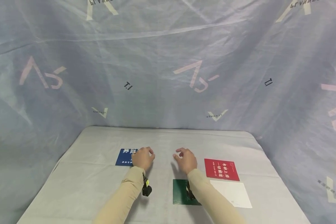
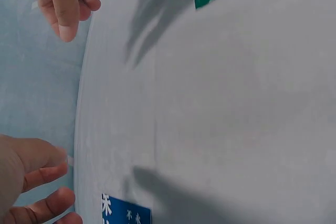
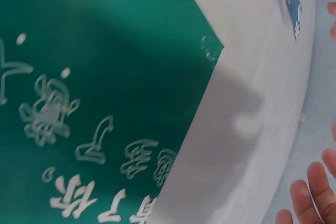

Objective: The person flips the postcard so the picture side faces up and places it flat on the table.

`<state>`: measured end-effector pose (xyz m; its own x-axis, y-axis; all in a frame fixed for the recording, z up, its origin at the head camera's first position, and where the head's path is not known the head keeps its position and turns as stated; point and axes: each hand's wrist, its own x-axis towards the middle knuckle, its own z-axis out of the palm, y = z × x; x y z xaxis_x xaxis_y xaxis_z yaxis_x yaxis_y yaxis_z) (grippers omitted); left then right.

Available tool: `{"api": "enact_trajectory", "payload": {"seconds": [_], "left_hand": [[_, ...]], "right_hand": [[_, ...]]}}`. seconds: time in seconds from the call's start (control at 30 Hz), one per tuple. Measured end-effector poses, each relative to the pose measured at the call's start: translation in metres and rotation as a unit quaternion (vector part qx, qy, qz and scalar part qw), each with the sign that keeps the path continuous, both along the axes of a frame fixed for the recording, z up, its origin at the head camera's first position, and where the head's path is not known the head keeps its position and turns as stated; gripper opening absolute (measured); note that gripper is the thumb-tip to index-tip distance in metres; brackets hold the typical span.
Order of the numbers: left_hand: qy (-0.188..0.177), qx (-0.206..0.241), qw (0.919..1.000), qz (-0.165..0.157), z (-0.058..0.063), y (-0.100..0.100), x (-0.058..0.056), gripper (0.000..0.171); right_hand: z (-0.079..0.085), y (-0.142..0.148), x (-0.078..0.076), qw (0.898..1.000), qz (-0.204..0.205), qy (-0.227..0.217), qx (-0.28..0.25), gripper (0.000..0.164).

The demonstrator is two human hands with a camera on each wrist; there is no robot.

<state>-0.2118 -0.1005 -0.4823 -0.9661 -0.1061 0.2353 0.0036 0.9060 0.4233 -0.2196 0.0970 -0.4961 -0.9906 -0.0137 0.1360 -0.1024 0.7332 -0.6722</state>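
My left hand (image 1: 143, 158) hovers above the table with loosely bent fingers and nothing in them, overlapping the right part of a blue card (image 1: 124, 157) with white characters. Facing it across a gap, my right hand (image 1: 186, 160) is also raised, its fingers relaxed and holding nothing. Below the right wrist lies a green card (image 1: 179, 192), partly hidden by the forearm; the right wrist view shows white lettering on that green card (image 3: 131, 77). A red card (image 1: 221, 169) with white print lies to the right of the right hand. A white card (image 1: 233, 193), partly covered by the right sleeve, lies nearer me.
A pale cloth covers the table (image 1: 81, 186). Grey-blue printed fabric (image 1: 156, 77) hangs behind the table and along both sides. Each wrist wears a black strap; the left strap (image 1: 146, 185) has a small camera mount.
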Motion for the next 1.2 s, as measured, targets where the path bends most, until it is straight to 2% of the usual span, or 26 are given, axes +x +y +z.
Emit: {"api": "enact_trajectory", "payload": {"seconds": [0.23, 0.5, 0.7, 0.93, 1.2], "left_hand": [[0.006, -0.005, 0.9999, 0.008, -0.004, -0.014, -0.002, 0.009], [-0.02, -0.01, 0.9995, 0.024, -0.007, -0.034, -0.001, 0.012], [-0.036, 0.003, 0.9985, 0.041, -0.009, -0.051, 0.001, 0.017], [-0.051, 0.015, 0.997, 0.057, -0.01, -0.066, 0.005, 0.021], [-0.062, 0.009, 0.9951, 0.076, -0.012, -0.075, 0.009, 0.026]], "right_hand": [[0.003, -0.013, 0.0, 1.0, 0.011, 0.0, 0.001, 0.028], [-0.002, -0.028, -0.001, 1.0, 0.024, -0.015, 0.003, 0.029], [-0.009, -0.04, -0.001, 0.999, 0.035, -0.029, 0.0, 0.03], [-0.013, -0.054, -0.006, 0.999, 0.035, -0.015, 0.015, 0.028], [-0.022, -0.068, -0.006, 0.999, 0.043, 0.005, 0.027, 0.026]]}}
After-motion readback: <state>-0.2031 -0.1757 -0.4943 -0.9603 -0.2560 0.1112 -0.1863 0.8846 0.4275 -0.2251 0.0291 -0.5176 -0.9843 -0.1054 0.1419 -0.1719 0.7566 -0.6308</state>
